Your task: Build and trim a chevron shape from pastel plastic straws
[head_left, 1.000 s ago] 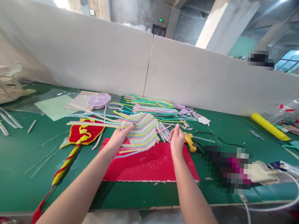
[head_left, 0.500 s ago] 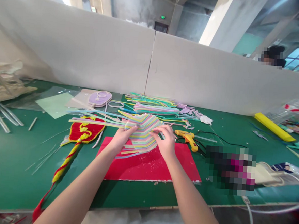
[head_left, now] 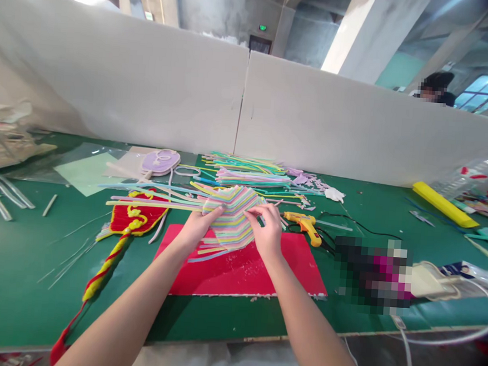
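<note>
A striped panel of pastel strips in pink, yellow, green and blue is held above a red board. Loose strip ends stick out from its left side and lower left. My left hand grips the panel's left part, thumb on top and the fingers hidden beneath. On the right, my right hand pinches at the panel's right edge with thumb and forefinger. Bundles of coloured strips lie just behind the panel.
A yellow glue gun lies right of the board. To the left are a red and yellow fan and a purple fan. A yellow bar and a plastic bottle stand farther right. A white partition runs behind.
The view has shifted slightly. Both hands keep their hold on the panel, with hardly any movement. Another head shows above the partition at the upper left.
</note>
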`<state>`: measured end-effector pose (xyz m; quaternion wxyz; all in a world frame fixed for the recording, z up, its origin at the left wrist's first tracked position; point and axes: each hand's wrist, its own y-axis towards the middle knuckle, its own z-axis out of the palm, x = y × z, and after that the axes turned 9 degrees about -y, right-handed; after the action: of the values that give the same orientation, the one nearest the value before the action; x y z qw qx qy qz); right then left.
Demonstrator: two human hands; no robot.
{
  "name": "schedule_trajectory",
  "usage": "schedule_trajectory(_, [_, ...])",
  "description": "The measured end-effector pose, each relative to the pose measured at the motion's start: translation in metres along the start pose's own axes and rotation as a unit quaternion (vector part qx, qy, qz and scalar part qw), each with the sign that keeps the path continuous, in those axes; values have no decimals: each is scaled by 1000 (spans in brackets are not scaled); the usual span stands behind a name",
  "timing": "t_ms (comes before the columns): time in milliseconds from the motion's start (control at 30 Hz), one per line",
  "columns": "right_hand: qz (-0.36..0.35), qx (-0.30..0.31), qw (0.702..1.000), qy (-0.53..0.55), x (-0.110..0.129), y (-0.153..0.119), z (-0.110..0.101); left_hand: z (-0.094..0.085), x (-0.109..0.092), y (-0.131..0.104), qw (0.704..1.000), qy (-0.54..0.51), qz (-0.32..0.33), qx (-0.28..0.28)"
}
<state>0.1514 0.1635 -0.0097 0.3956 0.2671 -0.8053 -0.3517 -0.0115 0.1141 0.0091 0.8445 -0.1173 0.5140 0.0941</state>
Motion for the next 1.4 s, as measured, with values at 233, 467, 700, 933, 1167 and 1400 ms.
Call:
schedule_trajectory(233, [-10,-19,1000,-6,0,-1,1,0,0,0,1000,9,-5,-5])
schedule_trajectory(467, [-22,-7,999,-41,-4,-3,3,0,-1,-1,1000,19,-2,-1])
schedule_trajectory(700, [-32,11,997,-68,-7,-2,5,0,1,1,1000,-1,10,12])
schedule_trajectory(933, [-19,4,996,-90,-5,-1,6,-1,3,2,1000,5,5,10])
schedule_trajectory(1167, [124,-84,988,-38,-39,7,-7,-10,4,8,999,-27,-17,-4])
schedule_trajectory(1400, [263,-93,959,48,-58,9,-18,-7,2,5,999,-6,-36,26])
